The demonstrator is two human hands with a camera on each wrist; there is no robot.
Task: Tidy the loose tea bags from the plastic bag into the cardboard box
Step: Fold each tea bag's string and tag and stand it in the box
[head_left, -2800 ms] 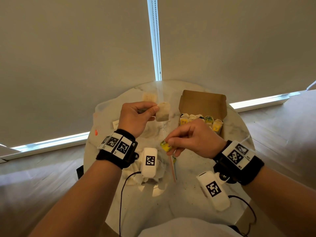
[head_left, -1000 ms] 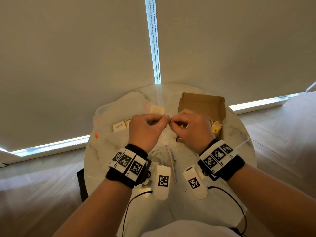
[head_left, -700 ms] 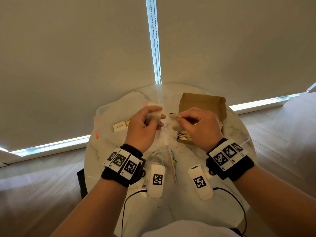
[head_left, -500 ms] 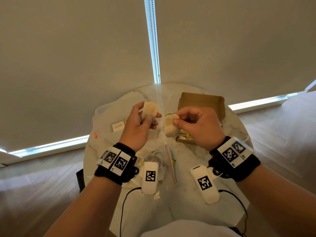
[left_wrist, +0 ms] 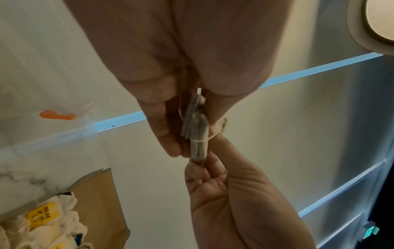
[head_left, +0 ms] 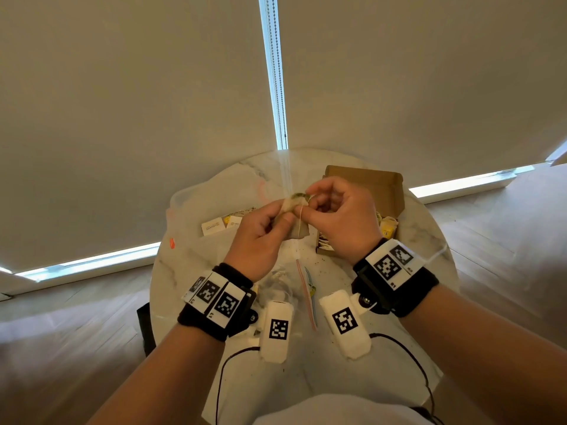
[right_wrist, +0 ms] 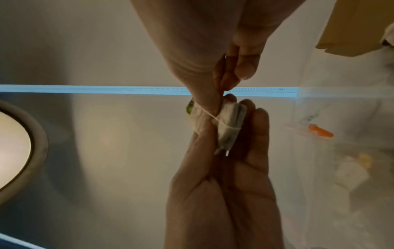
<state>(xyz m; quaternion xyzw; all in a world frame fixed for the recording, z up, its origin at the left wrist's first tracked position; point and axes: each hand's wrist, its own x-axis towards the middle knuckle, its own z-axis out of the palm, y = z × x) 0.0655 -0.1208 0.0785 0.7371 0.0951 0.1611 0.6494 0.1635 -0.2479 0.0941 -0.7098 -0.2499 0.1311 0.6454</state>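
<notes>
Above the table's middle, my left hand [head_left: 283, 214] pinches a beige tea bag [head_left: 296, 223], also seen as a folded grey tea bag [left_wrist: 196, 129] [right_wrist: 231, 123]. My right hand [head_left: 306, 204] pinches its white string [left_wrist: 213, 137], which runs round the bag; a green tag [right_wrist: 189, 107] shows by the right fingers. The open cardboard box [head_left: 365, 182] stands behind my right hand, with several wrapped tea bags [left_wrist: 42, 217] inside. The clear plastic bag [head_left: 211, 194] lies at the left with a few tea bags [head_left: 221, 224] in it.
The round marble table [head_left: 423, 240] is small, with floor all round its edge. A torn zip strip [head_left: 306, 289] and tea crumbs lie between my wrists. The bag's orange slider [head_left: 171, 243] sits at the left rim. Window blinds hang close behind.
Half a second ago my hands were apart, each holding a beige piece. They have come together, and the string is now drawn round the tea bag.
</notes>
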